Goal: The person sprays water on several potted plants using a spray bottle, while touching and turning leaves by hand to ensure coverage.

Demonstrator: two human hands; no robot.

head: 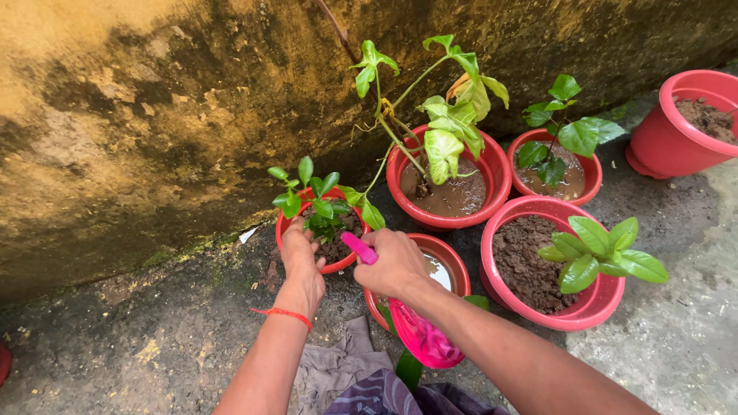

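While the left hand [300,250] rests open on the small red plastic pot's [344,263] rim (at nine o'clock), the right hand [396,261] grips a pink plastic spray bottle [419,334] beside it.

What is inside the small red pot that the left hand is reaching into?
The small red pot holds dark soil and a small leafy plant. The left hand and the leaves cover the stem base.

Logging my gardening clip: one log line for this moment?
left hand: in small pot's soil | right hand: grips pink tool | wall behind
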